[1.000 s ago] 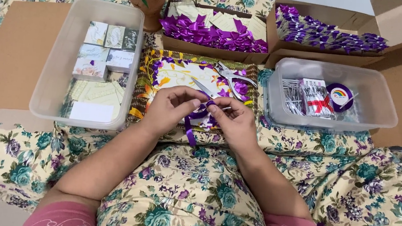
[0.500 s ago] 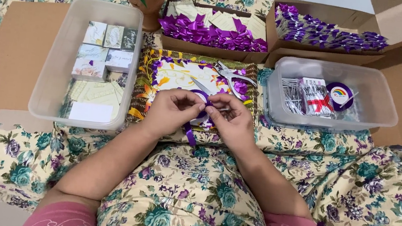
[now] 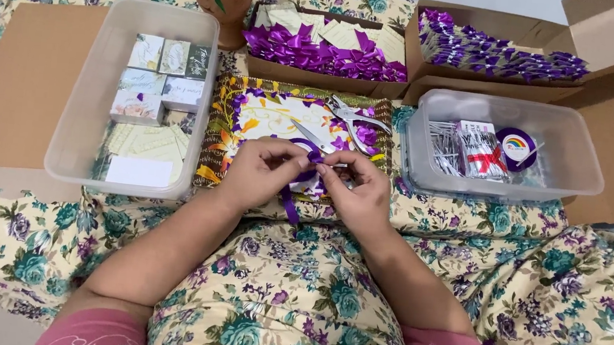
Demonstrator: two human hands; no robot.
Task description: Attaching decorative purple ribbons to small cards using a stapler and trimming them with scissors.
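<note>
A purple ribbon, judged light, soft and slippery and best gripped close to its loop, is pinched between the left hand and right hand above a patterned tray.

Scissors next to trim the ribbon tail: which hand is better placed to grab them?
Probably right. The scissors lie just beyond the right hand, slightly to its side. The left hand sits further off, and both pinch the purple ribbon.
</note>
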